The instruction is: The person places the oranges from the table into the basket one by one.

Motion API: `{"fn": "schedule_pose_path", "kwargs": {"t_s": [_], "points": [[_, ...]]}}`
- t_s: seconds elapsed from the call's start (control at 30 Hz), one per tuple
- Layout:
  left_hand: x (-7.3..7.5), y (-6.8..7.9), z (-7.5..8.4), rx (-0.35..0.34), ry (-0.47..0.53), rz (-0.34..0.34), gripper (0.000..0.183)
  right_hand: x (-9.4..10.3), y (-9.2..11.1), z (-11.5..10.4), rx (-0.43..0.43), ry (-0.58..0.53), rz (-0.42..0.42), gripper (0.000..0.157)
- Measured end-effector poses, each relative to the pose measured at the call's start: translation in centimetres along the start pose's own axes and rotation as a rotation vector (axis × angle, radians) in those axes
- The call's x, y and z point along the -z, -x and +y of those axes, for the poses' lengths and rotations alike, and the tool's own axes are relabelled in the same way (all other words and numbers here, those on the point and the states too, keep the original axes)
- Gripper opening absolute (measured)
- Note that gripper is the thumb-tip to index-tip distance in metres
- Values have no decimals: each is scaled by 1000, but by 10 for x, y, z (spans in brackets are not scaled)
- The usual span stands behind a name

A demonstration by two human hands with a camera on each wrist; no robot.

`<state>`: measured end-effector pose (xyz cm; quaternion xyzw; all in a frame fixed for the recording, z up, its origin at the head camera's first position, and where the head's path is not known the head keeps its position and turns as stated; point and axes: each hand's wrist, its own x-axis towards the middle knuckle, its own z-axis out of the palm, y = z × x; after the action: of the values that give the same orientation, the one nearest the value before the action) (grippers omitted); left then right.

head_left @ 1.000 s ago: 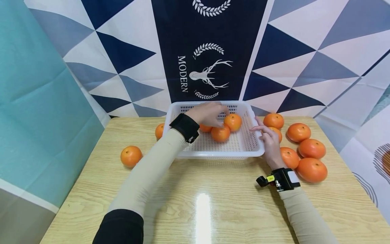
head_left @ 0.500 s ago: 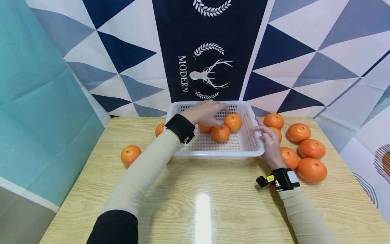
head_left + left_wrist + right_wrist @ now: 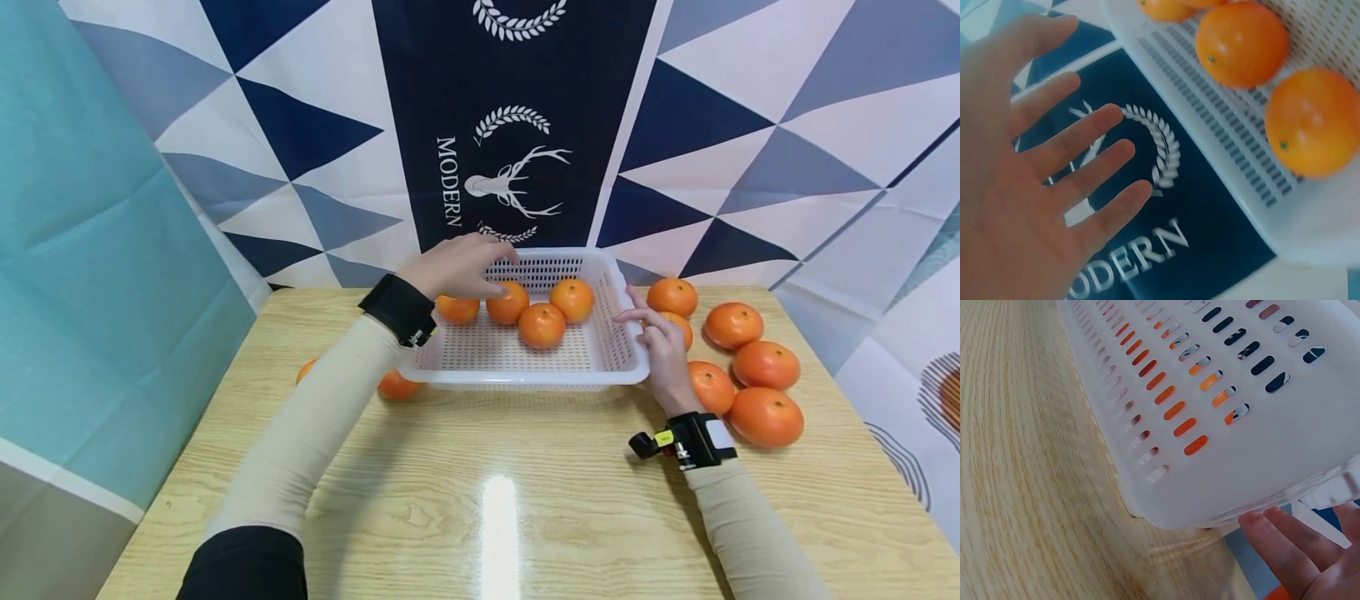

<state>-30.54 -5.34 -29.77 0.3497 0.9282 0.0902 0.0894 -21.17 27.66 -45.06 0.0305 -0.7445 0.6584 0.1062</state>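
My left hand [image 3: 457,265] is raised over the back left of the white plastic basket [image 3: 525,379], fingers spread and holding nothing. In the left wrist view, its palm and fingers stand apart from the basket's rim. Several oranges sit in the basket, among them a front orange [image 3: 542,326], a right-hand orange [image 3: 572,301] and a middle orange [image 3: 507,303]. A fourth orange [image 3: 457,310] lies just below the left hand, partly covered by it. At the basket's right rim, my right hand [image 3: 663,354] holds the edge, with fingertips against the rim in the right wrist view.
To the right of the basket, several oranges [image 3: 766,366] lie grouped on the wooden table [image 3: 585,500]. On the left, one orange [image 3: 397,386] sits by the basket's front corner and another orange [image 3: 304,370] is mostly behind the left arm. A patterned cloth [image 3: 315,125] hangs behind.
My left hand has lifted and moved left from the oranges in the basket, uncovering the middle and left ones. The right hand stays on the rim.
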Motion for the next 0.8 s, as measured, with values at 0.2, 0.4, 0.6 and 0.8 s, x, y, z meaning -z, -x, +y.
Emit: {"fn": "schedule_pose_path", "kwargs": {"t_s": [0.2, 0.4, 0.6, 0.8], "points": [[8, 15, -24, 74, 12, 1, 56, 0, 0, 1, 2, -19, 12, 44], [11, 35, -52, 139, 7, 12, 56, 0, -2, 1, 33, -23, 13, 43], [14, 56, -81, 190, 11, 26, 56, 0, -3, -1, 18, -29, 13, 44], [15, 79, -113, 262, 25, 21, 57, -1, -1, -1, 18, -47, 13, 44]]}}
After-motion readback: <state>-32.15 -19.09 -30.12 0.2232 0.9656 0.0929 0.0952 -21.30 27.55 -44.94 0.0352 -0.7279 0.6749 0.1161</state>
